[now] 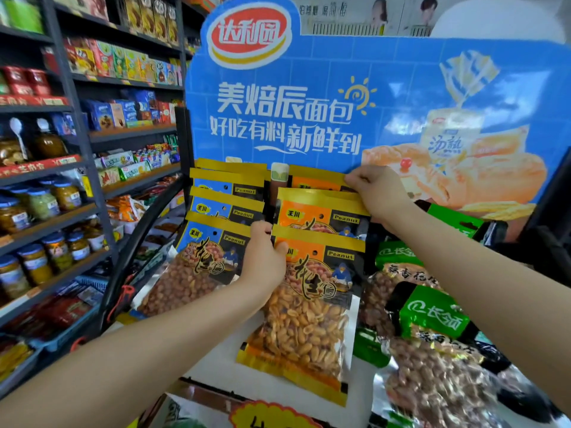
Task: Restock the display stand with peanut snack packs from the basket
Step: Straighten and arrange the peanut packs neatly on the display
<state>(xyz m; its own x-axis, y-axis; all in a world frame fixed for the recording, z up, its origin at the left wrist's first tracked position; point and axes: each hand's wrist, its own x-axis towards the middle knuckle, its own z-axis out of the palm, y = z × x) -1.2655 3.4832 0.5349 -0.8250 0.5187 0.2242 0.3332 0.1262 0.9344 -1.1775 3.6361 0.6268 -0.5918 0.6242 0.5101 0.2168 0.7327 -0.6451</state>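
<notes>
My left hand [262,257] covers the front orange pack's [306,310] left corner; the green packs [432,316] at right are blurred.

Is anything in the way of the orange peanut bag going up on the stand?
Nothing visible blocks it. The left hand already pinches the front orange pack at its top, in the orange column; the right hand holds a pack behind.

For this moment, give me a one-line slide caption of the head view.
Left hand grips front orange peanut pack; right hand holds rear pack.
</notes>
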